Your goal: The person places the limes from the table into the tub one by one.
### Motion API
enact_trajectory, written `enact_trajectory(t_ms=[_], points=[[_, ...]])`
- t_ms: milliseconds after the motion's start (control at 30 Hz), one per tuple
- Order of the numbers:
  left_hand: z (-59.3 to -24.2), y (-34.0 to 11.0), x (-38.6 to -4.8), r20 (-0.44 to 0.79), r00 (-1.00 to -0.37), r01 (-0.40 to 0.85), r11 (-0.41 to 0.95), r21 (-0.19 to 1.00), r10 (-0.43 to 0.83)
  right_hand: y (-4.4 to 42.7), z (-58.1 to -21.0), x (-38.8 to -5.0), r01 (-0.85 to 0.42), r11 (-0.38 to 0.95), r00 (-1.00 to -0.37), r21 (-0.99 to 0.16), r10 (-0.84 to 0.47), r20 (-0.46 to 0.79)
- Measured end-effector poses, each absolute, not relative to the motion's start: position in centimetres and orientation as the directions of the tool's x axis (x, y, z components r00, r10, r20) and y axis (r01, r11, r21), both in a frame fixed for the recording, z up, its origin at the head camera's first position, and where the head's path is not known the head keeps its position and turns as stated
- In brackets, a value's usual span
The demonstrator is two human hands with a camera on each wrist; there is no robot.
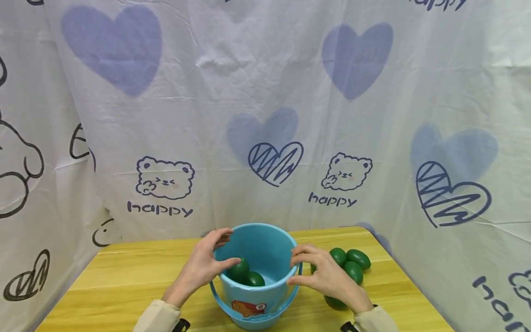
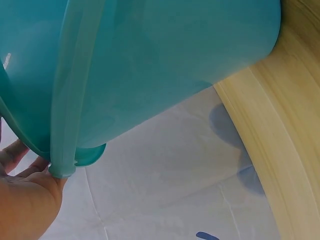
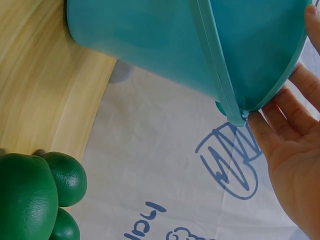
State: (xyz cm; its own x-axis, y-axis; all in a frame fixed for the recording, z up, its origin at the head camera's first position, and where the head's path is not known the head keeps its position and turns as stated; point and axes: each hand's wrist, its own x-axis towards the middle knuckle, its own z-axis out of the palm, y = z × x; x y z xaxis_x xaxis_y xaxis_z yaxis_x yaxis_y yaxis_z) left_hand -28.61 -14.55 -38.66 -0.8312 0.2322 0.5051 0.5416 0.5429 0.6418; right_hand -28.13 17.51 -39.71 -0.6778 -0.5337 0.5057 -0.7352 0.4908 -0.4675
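Note:
A light blue bucket [image 1: 257, 299] stands upright on the table, with two green egg-shaped objects [image 1: 255, 279] inside, near its left front wall. My left hand [image 1: 201, 265] is at the rim's left side, fingers spread and loosely bent, thumb reaching over the opening. On the opposite side, my right hand [image 1: 323, 272] has its fingertips against the rim, thumb apart from the fingers. In the right wrist view, the right hand's fingers [image 3: 290, 115] touch the rim by the handle joint. The left wrist view shows the left hand [image 2: 30, 200] beside the other handle joint, its fingertips partly hidden.
Several more green objects [image 1: 354, 272] lie on the yellow wood-grain table [image 1: 124, 272] to the right, partly behind my right hand and forearm. The bucket's handle [image 1: 215, 295] hangs down around its front. A patterned white cloth [image 1: 215, 115] hangs behind and beside the table.

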Motion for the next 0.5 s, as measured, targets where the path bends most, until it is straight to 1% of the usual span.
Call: enact_trajectory(t_ms=[267,500], points=[[-38.68,-14.57,-28.47,0.512,-0.826,0.550,0.535,0.642,0.235,17.53,-39.88,-28.17,-0.736,0.483,-0.677,-0.474,-0.537,0.504],[-38.64,-14.83,-28.42,0.601,-0.770,0.606,0.543,0.581,0.217,17.53,-39.82,-28.19,-0.741,0.485,-0.672,-0.465,-0.536,0.511]])
